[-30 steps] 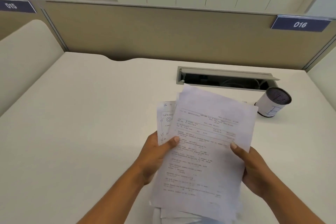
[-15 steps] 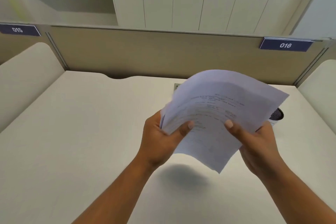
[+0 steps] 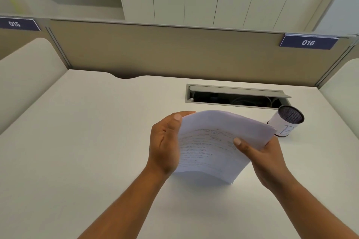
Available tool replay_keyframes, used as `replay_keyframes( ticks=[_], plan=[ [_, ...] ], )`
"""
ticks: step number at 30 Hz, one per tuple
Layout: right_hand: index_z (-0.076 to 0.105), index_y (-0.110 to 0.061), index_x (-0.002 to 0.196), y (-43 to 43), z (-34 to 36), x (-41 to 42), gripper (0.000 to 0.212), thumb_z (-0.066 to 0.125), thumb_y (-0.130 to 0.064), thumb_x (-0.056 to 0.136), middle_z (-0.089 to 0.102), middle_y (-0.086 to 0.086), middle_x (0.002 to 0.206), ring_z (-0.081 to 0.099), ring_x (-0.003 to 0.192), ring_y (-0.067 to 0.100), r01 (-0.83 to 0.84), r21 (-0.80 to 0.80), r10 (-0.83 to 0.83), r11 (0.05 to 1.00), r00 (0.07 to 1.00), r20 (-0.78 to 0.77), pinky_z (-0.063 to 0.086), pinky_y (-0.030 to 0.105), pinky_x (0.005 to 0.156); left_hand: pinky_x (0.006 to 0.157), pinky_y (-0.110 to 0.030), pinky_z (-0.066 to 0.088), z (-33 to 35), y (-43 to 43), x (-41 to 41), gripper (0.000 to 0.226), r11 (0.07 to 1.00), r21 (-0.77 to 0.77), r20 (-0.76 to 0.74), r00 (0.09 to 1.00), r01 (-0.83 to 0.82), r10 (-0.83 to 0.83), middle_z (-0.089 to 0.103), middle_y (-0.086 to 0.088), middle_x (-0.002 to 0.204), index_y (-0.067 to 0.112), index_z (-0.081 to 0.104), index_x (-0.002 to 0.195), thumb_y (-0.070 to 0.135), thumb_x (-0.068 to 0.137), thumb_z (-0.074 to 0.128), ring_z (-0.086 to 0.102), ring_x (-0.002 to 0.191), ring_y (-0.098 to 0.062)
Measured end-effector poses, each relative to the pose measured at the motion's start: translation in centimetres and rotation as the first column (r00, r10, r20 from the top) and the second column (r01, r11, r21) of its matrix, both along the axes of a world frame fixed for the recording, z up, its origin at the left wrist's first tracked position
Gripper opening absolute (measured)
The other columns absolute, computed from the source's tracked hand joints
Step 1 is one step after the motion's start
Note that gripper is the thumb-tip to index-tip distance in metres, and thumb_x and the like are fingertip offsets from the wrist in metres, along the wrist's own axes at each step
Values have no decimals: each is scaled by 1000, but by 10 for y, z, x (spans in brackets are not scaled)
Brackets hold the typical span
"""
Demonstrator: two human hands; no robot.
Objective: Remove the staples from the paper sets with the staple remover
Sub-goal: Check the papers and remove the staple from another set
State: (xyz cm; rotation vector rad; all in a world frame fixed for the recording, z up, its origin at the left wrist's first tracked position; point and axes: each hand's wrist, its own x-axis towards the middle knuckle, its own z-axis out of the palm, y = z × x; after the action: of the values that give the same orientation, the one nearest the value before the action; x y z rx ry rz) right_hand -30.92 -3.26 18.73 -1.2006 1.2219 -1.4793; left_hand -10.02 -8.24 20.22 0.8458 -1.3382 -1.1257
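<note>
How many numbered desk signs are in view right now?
2: sign 015 on the divider's far left, sign 016 on its right, above the mesh cup. Others may lie outside the frame.

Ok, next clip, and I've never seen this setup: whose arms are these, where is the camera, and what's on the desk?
There is no machine here. A person wears a wide-angle camera on the head, looking forward and down, so the arms are the wearer's own. The left hand and right hand hold a curved sheaf of printed papers above a white desk. On the desk stands a mesh pen cup with a white paper wrap, in front of an open cable hatch. The divider carries a sign reading 016. No staple remover is visible.
</note>
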Motion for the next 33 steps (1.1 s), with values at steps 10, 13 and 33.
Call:
replay_keyframes(
  ticks=[10, 13, 33],
  plan=[
    [72, -31, 104, -12, -30, -5, 32, 71, -6, 86, 75, 1, 106, 70, 98, 25, -7, 95, 8, 995, 1000, -14, 60, 36, 76, 73, -31, 59, -32, -10, 5, 31, 994, 105, 215, 977, -25, 1, 71, 26, 81, 55, 68, 87, 24, 89, 70, 68, 82, -11],
    [73, -24, 104, -15, -29, -9, 28, 67, -2, 87, 76, 3, 106, 71, 96, 26, 1, 79, -2, 997, 1000, 14, 60, 34, 75, 71, -33, 59, -36, -14, 4, 25, 991, 127, 166, 986, -49, 27, 73, 17, 82, 52, 69, 88, 27, 90, 69, 69, 83, -13],
    [74, -21, 103, -12, -31, -8, 26, 65, -2, 88, 77, 2, 104, 73, 95, 23, 45, 96, -47, 994, 999, 26, 59, 29, 74, 69, -30, 62, -44, -15, 0, 16, 965, 261, 150, 987, 13, -54, 76, 10, 91, 36, 72, 95, 28, 81, 75, 72, 87, -18]
  ],
)
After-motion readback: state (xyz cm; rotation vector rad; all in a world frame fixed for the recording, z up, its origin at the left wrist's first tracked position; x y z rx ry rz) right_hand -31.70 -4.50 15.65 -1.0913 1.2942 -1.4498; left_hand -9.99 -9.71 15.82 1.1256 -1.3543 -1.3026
